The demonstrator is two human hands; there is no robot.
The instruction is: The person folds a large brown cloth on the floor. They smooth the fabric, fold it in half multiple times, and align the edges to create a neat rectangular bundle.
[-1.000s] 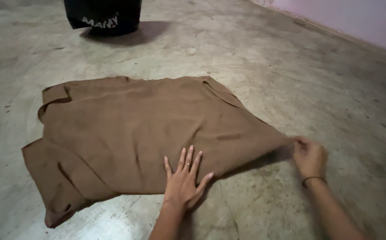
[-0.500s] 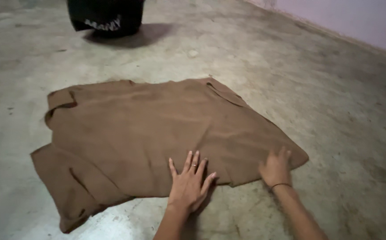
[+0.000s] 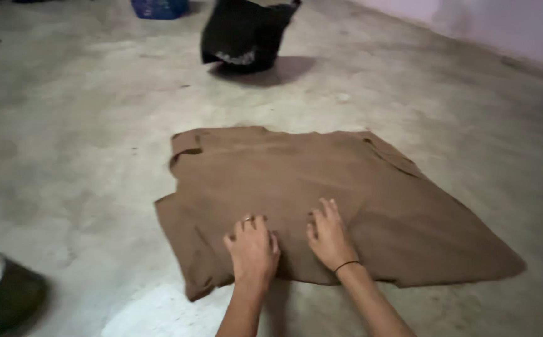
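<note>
A brown cloth (image 3: 321,200) lies spread flat on the concrete floor (image 3: 84,143), near the middle of the head view. Its far left corner is folded over on itself, and its right corner tapers to a point at the right side of the view.

Left hand (image 3: 252,249): palm down on the near edge of the cloth. The fingers (image 3: 246,226) are curled at the knuckles and drawn close together, tips pressing into the fabric. A ring sits on one finger. The pictures do not show whether fabric is pinched under the curled fingers; nothing is lifted.

Right hand (image 3: 329,237): palm down on the cloth, just beside the left hand, the two apart by a narrow gap. Its fingers (image 3: 330,209) are extended and slightly spread, lying flat on the fabric. It grips nothing. A thin dark band circles the wrist.

Both forearms enter from the bottom edge of the view.

Surroundings: a black bag (image 3: 246,34) stands on the floor well beyond the cloth. A blue container (image 3: 159,7) sits at the top edge, left of the bag. A dark round vessel (image 3: 3,299) with a pale inside lies at the lower left, well apart from the cloth. A pale wall (image 3: 508,28) runs along the upper right.
</note>
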